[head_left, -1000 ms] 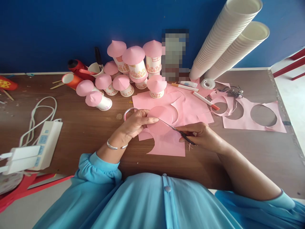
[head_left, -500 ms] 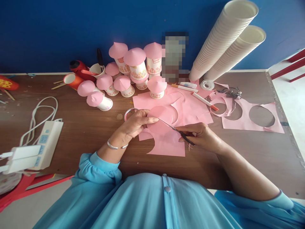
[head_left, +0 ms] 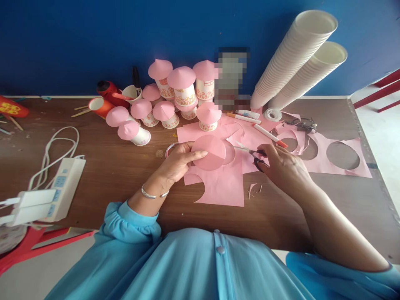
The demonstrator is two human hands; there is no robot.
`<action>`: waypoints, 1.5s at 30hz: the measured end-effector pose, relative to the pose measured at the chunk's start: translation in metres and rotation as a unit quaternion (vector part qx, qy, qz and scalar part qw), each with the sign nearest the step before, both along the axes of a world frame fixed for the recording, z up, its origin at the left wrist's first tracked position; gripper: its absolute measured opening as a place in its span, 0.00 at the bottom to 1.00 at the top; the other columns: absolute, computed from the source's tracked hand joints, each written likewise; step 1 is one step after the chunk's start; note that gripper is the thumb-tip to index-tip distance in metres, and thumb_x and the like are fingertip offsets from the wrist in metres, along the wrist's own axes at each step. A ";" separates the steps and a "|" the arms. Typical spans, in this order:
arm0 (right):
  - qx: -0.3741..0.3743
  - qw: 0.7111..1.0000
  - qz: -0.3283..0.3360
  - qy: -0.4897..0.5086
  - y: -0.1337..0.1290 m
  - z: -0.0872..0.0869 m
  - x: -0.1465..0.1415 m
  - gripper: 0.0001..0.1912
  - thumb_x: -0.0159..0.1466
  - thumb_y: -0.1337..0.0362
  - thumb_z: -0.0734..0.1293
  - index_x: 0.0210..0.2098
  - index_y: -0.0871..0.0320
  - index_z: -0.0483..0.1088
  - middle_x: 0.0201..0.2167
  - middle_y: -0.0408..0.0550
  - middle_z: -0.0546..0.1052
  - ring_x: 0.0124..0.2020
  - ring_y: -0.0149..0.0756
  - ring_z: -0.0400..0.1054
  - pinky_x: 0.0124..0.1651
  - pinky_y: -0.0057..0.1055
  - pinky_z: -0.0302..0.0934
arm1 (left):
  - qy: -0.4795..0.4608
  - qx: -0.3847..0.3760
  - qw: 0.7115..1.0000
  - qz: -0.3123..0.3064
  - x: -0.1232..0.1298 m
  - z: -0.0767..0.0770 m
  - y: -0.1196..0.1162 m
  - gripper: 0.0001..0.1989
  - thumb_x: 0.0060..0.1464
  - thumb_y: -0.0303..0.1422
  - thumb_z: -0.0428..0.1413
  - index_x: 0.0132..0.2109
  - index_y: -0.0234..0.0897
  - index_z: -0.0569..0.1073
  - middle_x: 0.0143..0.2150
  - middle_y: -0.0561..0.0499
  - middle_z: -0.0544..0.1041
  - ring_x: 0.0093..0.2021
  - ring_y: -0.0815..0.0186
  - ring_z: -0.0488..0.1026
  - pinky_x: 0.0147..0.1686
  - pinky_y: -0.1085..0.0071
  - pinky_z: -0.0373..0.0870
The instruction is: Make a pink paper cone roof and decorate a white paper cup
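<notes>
Between the thumb and fingers of my left hand (head_left: 183, 160) is a round pink paper disc (head_left: 211, 155), with a straight slit or crease line running from near its centre to the lower right. My right hand (head_left: 281, 166) has its fingers in the dark handles of a pair of scissors (head_left: 250, 151). The scissor blades point left, just right of the disc and apart from it. Under both lie pink paper sheets (head_left: 223, 187), some with round cutouts. Small paper scraps (head_left: 252, 191) rest on the table below the scissors.
Several white cups with pink cone tops (head_left: 181, 83) stand behind the sheets. Two tall cup stacks (head_left: 293, 54) lean at the back right, near tape (head_left: 273, 114) and markers (head_left: 270, 135). A power strip (head_left: 67, 187) with cables lies left.
My right hand has drawn the scissors away from the disc, to the right and up. The disc in my left hand now shows more fully, facing the camera. The view has shifted slightly.
</notes>
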State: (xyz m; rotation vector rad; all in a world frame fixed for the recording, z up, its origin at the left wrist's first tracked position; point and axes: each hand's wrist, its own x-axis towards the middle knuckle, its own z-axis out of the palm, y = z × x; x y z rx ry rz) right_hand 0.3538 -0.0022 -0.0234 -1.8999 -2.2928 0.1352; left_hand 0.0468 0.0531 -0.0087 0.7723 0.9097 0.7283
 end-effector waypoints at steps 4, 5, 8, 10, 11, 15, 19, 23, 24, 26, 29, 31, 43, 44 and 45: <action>-0.021 0.995 0.050 -0.079 0.003 0.005 0.003 0.15 0.67 0.65 0.64 0.53 0.57 0.71 0.46 0.57 0.81 0.47 0.52 0.75 0.34 0.36 0.62 | -0.002 0.025 1.000 0.008 0.002 -0.001 -0.004 0.15 0.47 0.38 0.71 0.42 0.36 0.84 0.39 0.49 0.84 0.39 0.63 0.78 0.44 0.68 0.74; -0.033 0.993 0.059 -0.092 0.004 0.008 0.004 0.16 0.67 0.64 0.64 0.54 0.58 0.70 0.48 0.58 0.81 0.47 0.52 0.75 0.33 0.36 0.61 | -0.003 0.032 0.999 0.008 0.003 0.000 -0.005 0.15 0.48 0.38 0.70 0.43 0.36 0.84 0.39 0.49 0.84 0.40 0.63 0.78 0.45 0.68 0.74; -0.063 0.986 0.095 -0.122 0.007 0.013 0.009 0.19 0.70 0.63 0.63 0.59 0.57 0.69 0.52 0.56 0.80 0.48 0.51 0.75 0.33 0.37 0.61 | -0.013 0.053 0.998 0.016 0.006 0.001 -0.008 0.14 0.50 0.38 0.70 0.42 0.36 0.83 0.39 0.49 0.84 0.41 0.63 0.78 0.46 0.68 0.73; -0.066 0.981 0.124 -0.137 0.010 0.015 0.014 0.19 0.70 0.64 0.62 0.60 0.55 0.71 0.52 0.55 0.80 0.50 0.52 0.74 0.36 0.38 0.63 | -0.016 0.061 0.998 0.029 0.007 0.002 -0.009 0.13 0.50 0.37 0.69 0.42 0.36 0.83 0.39 0.50 0.84 0.42 0.63 0.78 0.45 0.68 0.73; -0.062 0.978 0.136 -0.144 0.011 0.016 0.016 0.19 0.70 0.65 0.63 0.59 0.54 0.72 0.53 0.55 0.79 0.52 0.53 0.73 0.38 0.39 0.64 | -0.015 0.062 0.997 0.036 0.008 0.002 -0.010 0.14 0.50 0.37 0.70 0.42 0.36 0.83 0.39 0.50 0.84 0.41 0.63 0.78 0.44 0.68 0.73; -0.035 0.979 0.140 -0.143 0.008 0.026 0.013 0.16 0.68 0.69 0.63 0.51 0.56 0.78 0.52 0.58 0.78 0.54 0.56 0.71 0.45 0.44 0.67 | -0.025 0.054 0.996 0.071 0.012 0.002 -0.012 0.15 0.48 0.37 0.70 0.43 0.37 0.82 0.39 0.50 0.84 0.42 0.61 0.79 0.46 0.67 0.74; -0.019 0.988 0.054 0.141 -0.003 0.033 -0.022 0.16 0.70 0.60 0.66 0.56 0.55 0.75 0.48 0.56 0.79 0.47 0.48 0.73 0.41 0.39 0.68 | -0.064 0.054 0.988 0.127 0.021 -0.001 -0.017 0.14 0.49 0.35 0.70 0.43 0.37 0.82 0.41 0.49 0.85 0.45 0.62 0.80 0.49 0.68 0.74; -0.142 0.844 0.004 0.518 -0.006 0.020 -0.071 0.21 0.62 0.48 0.75 0.47 0.55 0.76 0.44 0.51 0.79 0.42 0.40 0.74 0.40 0.34 0.70 | -0.074 0.052 0.986 0.138 0.031 -0.005 -0.026 0.14 0.53 0.36 0.68 0.46 0.37 0.81 0.43 0.48 0.84 0.47 0.62 0.80 0.49 0.67 0.74; -0.167 0.805 -0.017 0.570 -0.004 0.015 -0.080 0.21 0.60 0.47 0.76 0.44 0.55 0.76 0.42 0.49 0.79 0.39 0.38 0.73 0.39 0.34 0.69 | -0.071 0.046 0.988 0.129 0.032 -0.006 -0.028 0.15 0.54 0.36 0.68 0.47 0.37 0.80 0.44 0.48 0.84 0.47 0.61 0.80 0.48 0.67 0.74; -0.186 0.756 -0.057 0.625 0.001 0.007 -0.090 0.21 0.59 0.45 0.76 0.36 0.56 0.75 0.33 0.46 0.77 0.33 0.34 0.69 0.36 0.32 0.66 | -0.059 0.032 0.992 0.103 0.031 -0.007 -0.030 0.17 0.52 0.37 0.68 0.48 0.38 0.79 0.44 0.49 0.83 0.46 0.60 0.79 0.46 0.67 0.74; -0.190 0.750 -0.082 0.628 0.008 0.004 -0.087 0.19 0.59 0.48 0.75 0.31 0.56 0.71 0.27 0.42 0.72 0.28 0.31 0.64 0.32 0.31 0.61 | -0.023 0.022 0.999 0.037 0.021 -0.008 -0.026 0.17 0.51 0.39 0.68 0.46 0.39 0.78 0.41 0.50 0.81 0.44 0.62 0.77 0.43 0.68 0.72; -0.202 0.781 -0.049 0.589 0.011 0.006 -0.080 0.15 0.60 0.52 0.74 0.29 0.56 0.70 0.26 0.42 0.72 0.28 0.32 0.64 0.33 0.32 0.60 | 0.006 0.043 0.999 0.010 0.014 -0.007 -0.019 0.14 0.54 0.43 0.66 0.41 0.39 0.77 0.38 0.53 0.78 0.39 0.66 0.73 0.39 0.71 0.68; -0.245 0.784 -0.042 0.568 0.017 0.007 -0.082 0.21 0.56 0.46 0.76 0.28 0.59 0.73 0.25 0.43 0.70 0.28 0.32 0.61 0.32 0.32 0.54 | 0.207 0.180 0.960 -0.062 0.009 0.008 -0.004 0.15 0.50 0.42 0.65 0.28 0.34 0.74 0.27 0.54 0.71 0.31 0.68 0.64 0.35 0.70 0.61; -0.248 0.781 -0.046 0.571 0.017 0.007 -0.083 0.22 0.56 0.46 0.77 0.27 0.59 0.72 0.25 0.42 0.70 0.28 0.31 0.60 0.31 0.32 0.53 | 0.206 0.177 0.960 -0.066 0.009 0.007 -0.004 0.15 0.50 0.42 0.65 0.28 0.34 0.74 0.27 0.54 0.71 0.31 0.69 0.64 0.34 0.70 0.61; -0.250 0.780 -0.049 0.571 0.017 0.007 -0.083 0.22 0.56 0.45 0.76 0.27 0.59 0.72 0.25 0.42 0.69 0.28 0.31 0.59 0.31 0.31 0.52 | 0.204 0.172 0.961 -0.072 0.009 0.006 -0.004 0.15 0.49 0.42 0.65 0.29 0.34 0.74 0.27 0.54 0.71 0.31 0.69 0.63 0.34 0.71 0.60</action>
